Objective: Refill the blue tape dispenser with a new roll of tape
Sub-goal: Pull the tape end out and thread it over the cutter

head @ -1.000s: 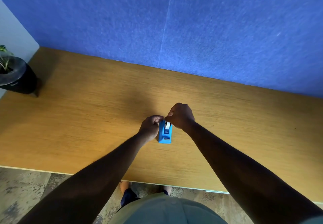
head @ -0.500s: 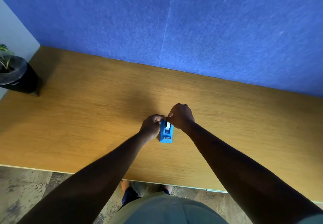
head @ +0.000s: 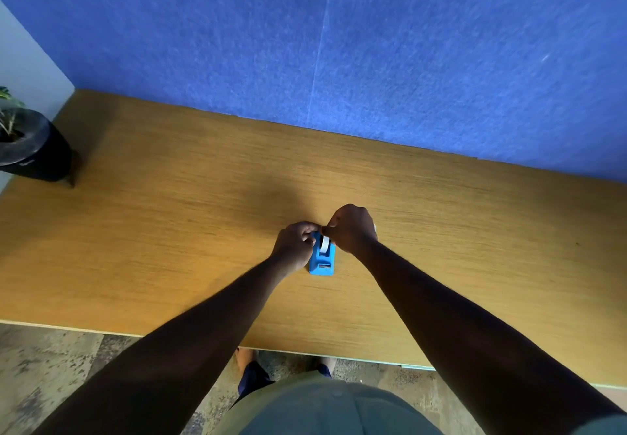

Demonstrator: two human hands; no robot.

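Hands (head: 322, 234) barely shifted, flanking blue tape dispenser (head: 322, 260); open table (head: 169, 231) around.

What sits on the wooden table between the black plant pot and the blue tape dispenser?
Nothing: in the head view, bare wooden table separates the black plant pot from the blue tape dispenser.

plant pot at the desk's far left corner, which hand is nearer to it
Left. The left hand sits on the pot's side of the blue tape dispenser; the right hand is on the dispenser's other side, farther from the plant pot.
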